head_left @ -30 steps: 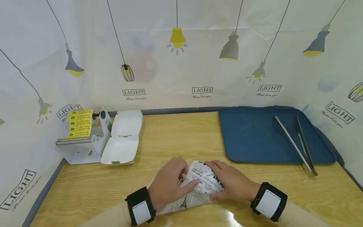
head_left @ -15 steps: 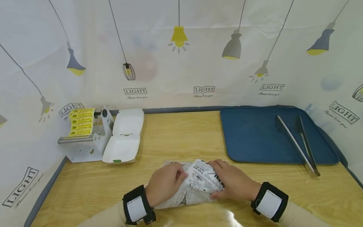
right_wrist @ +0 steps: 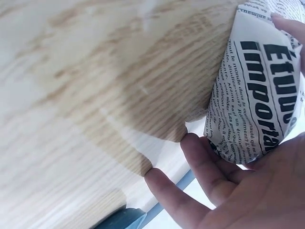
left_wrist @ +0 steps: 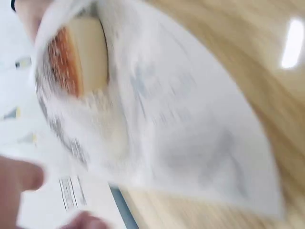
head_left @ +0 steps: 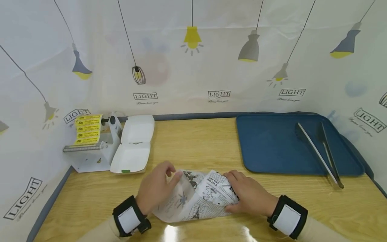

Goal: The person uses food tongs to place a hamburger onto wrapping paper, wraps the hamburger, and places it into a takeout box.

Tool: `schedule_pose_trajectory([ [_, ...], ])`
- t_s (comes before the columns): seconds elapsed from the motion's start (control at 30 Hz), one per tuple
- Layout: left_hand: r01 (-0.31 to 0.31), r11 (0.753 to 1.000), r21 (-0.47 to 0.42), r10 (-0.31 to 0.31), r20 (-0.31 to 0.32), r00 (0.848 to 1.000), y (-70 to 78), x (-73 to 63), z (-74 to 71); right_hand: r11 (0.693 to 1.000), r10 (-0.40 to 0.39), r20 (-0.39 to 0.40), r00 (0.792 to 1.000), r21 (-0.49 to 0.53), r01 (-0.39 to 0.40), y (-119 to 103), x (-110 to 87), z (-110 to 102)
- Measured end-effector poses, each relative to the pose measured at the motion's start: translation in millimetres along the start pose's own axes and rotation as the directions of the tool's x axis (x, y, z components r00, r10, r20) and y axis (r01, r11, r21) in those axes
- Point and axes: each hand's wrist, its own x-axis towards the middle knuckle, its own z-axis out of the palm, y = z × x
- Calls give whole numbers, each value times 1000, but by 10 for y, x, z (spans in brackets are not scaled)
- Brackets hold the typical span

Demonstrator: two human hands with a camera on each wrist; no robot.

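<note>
The right hand [head_left: 246, 193] cups the printed paper [head_left: 216, 193], well in from the bench [head_left: 193, 148]'s far edge, while the left hand [head_left: 155, 186] curves loosely, holding nothing — best, I'd say, to draw the loose flap [head_left: 172, 205] snugly over the bun [left_wrist: 90, 57].

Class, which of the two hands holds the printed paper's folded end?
The right hand, nearer the blue tray, grips the folded end of the printed paper. The left hand is instead beside the open end, where a bun shows inside.

Blue tray [head_left: 269, 144], metal tongs [head_left: 317, 153], white box [head_left: 130, 158]
</note>
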Motion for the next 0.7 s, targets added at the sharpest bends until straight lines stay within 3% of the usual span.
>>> schedule_pose_trajectory([
  [0.1, 116, 992, 41, -120, 87, 989, -213, -79, -148, 1000, -7, 1, 1000, 1, 7, -5, 1, -11],
  [0.23, 202, 967, 158, -235, 229, 945, -434, -287, -236, 1000, -15, 6, 1000, 5, 15, -11, 23, -9],
  [0.33, 156, 951, 269, -226, 255, 940, -511, -419, -231, 1000, -12, 7, 1000, 4, 12, -10, 26, -2],
  [0.47, 88, 945, 316, -168, 236, 957, -533, -484, -181, 1000, 0, 9, 1000, 5, 0, -11, 14, -3],
  [0.7, 110, 970, 219, -166, 258, 952, -512, -462, -79, 1000, 12, 11, 1000, 5, -13, -4, -11, 2],
])
